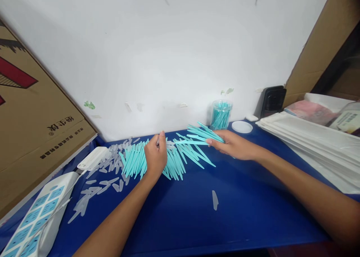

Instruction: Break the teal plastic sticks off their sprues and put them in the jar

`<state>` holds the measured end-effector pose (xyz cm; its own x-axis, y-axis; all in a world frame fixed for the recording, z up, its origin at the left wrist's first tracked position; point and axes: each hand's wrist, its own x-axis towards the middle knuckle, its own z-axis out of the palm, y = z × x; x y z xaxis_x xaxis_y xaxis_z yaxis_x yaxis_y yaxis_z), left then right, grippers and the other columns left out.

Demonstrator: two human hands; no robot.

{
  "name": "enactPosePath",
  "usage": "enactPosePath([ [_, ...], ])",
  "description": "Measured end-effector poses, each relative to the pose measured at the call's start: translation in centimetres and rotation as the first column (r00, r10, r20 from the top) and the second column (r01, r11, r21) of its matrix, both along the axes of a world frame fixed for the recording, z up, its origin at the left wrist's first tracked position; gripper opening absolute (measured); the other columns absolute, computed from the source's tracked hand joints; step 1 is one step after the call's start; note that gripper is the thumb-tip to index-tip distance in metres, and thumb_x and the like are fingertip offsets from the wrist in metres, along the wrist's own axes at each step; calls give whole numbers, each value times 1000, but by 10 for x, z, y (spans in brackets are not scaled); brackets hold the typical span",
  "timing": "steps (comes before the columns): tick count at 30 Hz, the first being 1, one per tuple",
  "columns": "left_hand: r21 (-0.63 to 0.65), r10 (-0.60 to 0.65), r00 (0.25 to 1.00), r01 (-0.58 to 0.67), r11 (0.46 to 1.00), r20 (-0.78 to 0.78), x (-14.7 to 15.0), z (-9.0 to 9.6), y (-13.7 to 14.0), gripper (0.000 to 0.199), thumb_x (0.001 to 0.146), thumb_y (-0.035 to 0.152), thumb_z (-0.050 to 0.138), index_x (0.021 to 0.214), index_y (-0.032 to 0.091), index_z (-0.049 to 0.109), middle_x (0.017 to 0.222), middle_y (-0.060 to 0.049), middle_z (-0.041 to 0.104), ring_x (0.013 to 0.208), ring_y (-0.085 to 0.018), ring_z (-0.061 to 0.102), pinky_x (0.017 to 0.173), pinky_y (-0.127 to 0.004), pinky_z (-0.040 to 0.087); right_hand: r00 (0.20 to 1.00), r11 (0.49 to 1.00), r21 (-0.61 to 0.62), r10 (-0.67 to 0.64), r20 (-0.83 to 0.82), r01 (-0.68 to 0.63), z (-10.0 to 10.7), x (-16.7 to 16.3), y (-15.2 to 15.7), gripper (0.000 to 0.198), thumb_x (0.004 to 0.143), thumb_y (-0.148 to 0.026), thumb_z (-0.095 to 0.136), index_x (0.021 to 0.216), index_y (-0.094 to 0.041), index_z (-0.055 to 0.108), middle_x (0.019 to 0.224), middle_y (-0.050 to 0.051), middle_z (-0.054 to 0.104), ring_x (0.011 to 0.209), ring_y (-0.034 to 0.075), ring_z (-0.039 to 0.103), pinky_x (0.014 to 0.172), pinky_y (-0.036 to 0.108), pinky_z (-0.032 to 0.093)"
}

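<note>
My right hand is closed round a bunch of slim turquoise eyebrow razors, their ends fanned out to the left. One razor from it reaches toward my left hand, and a translucent cover shows at its far end. My left hand is a fist with the thumb up; a small translucent blade cover peeks out between its fingers. Beneath and beside the left hand lies a long row of turquoise razors. Loose translucent blade covers are scattered to the left, and a single cover lies nearer me.
A clear jar of turquoise razors stands against the wall, with a white lid beside it. White sheets are stacked at the right. On the left are a power strip, a white adapter and a cardboard box.
</note>
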<state>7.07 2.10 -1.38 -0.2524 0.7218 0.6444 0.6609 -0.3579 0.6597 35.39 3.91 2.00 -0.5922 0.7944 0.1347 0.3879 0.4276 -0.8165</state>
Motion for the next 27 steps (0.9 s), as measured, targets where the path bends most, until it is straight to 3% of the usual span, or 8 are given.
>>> enactPosePath([
  [11, -16, 17, 1000, -17, 1000, -17, 0, 0, 0, 50, 106, 43, 47, 65, 22, 27, 57, 5, 25, 54, -11, 28, 53, -31, 20, 1000, 999, 42, 31, -4, -31, -6, -3, 1, 40, 103, -57, 52, 85, -21, 50, 72, -4, 44, 62, 12, 42, 58, 25, 34],
  [18, -44, -8, 999, 7, 999, -33, 5, -1, -1, 51, 105, 44, 48, 64, 22, 27, 57, 5, 26, 54, -12, 28, 55, -31, 21, 999, 990, 133, 37, 7, -38, -11, -10, -4, 40, 106, -55, 47, 86, -20, 50, 77, -3, 43, 68, 13, 40, 62, 26, 33],
  [27, -50, 0, 999, -2, 999, -33, 6, -1, -3, 51, 105, 44, 48, 64, 22, 28, 57, 5, 27, 55, -12, 28, 54, -31, 21, 999, 994, 105, 22, -34, -19, -9, -13, -8, 40, 104, -55, 52, 86, -20, 52, 77, -2, 45, 69, 13, 41, 61, 26, 34],
])
